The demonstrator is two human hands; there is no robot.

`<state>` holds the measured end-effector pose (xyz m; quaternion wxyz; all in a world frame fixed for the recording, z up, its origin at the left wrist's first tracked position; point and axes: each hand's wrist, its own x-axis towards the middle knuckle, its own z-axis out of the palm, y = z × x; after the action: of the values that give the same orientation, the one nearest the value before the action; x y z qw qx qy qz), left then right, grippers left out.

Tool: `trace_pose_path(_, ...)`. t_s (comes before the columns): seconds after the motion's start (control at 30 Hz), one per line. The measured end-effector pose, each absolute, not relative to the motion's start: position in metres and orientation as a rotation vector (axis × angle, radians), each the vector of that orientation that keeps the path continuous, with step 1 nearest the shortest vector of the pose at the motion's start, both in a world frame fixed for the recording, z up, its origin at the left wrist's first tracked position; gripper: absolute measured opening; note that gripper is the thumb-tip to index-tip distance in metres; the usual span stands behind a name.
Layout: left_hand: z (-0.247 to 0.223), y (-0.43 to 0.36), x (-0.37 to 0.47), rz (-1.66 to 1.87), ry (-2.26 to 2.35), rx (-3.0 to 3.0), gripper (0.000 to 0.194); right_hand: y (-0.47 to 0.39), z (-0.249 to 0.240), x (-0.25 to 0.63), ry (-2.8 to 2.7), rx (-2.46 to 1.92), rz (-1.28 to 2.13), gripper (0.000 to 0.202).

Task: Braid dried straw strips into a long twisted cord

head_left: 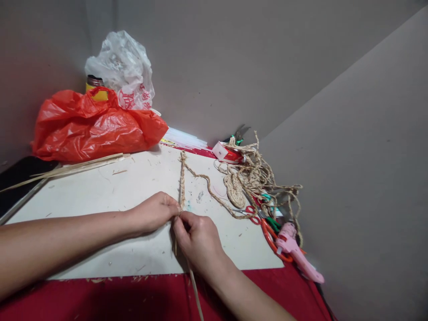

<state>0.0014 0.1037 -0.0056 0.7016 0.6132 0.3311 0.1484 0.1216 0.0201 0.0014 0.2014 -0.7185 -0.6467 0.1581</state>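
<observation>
A narrow straw braid [182,180] lies lengthwise on the white board [100,249], its far end looped. At its near end my left hand [158,209] pinches the braid from the left. My right hand [197,238] is closed on the same spot from the right, thumb and forefinger together, touching the left fingertips. Below the fingers loose straw strands hang down, and one long pale strand [195,290] runs past the board's front edge. From the braid's far end a thin twisted cord [209,185] curves off to the right.
Tangled cord [261,169] heaps at the right, beside red-handled scissors [252,215] and a pink glue gun [294,249]. An orange plastic bag [96,129] and a white bag [123,67] stand back left. Flat straw strips [83,166] lie before them. Grey walls close the back and right.
</observation>
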Motion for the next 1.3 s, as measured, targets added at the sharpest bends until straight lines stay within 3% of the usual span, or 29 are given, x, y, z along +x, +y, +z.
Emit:
trace_pose_path(0.2, -0.007, 0.104, 0.000, 0.330, 0.716, 1.312, 0.015, 0.024, 0.013, 0.113, -1.966, -2.194, 0.206, 0.027)
trace_pose_path(0.43, -0.005, 0.101, 0.001, 0.440, 0.800, 1.268, 0.010, 0.011, 0.027, 0.114, -2.012, -1.991, 0.473, 0.025)
trace_pose_path(0.6, 0.002, 0.104, -0.001, 0.419, 0.778, 1.250, 0.019, 0.011, 0.030, 0.144, -1.549, -1.857, 0.506, 0.033)
trace_pose_path(0.67, 0.003, 0.104, -0.001, 0.384, 0.767, 1.227, 0.020, 0.018, 0.023, 0.153, -1.361, -1.761, 0.653, 0.029)
trace_pose_path(0.83, 0.003, 0.103, 0.001, 0.402, 0.626, 1.057, 0.006, 0.033, 0.005, 0.147, -1.053, -1.388, 1.432, 0.031)
trace_pose_path(0.93, 0.002, 0.102, 0.002, 0.453, 0.626, 1.022, 0.020, 0.034, 0.006, 0.141, -0.881, -1.286, 1.749, 0.034)
trace_pose_path(1.0, 0.000, 0.101, 0.002, 0.457, 0.670, 1.045, 0.023, 0.033, 0.007, 0.141, -0.863, -1.301, 1.827, 0.035)
trace_pose_path(1.3, -0.005, 0.100, 0.001, 0.421, 0.596, 1.254, 0.004, 0.031, 0.003, 0.150, -1.089, -1.343, 1.797, 0.040)
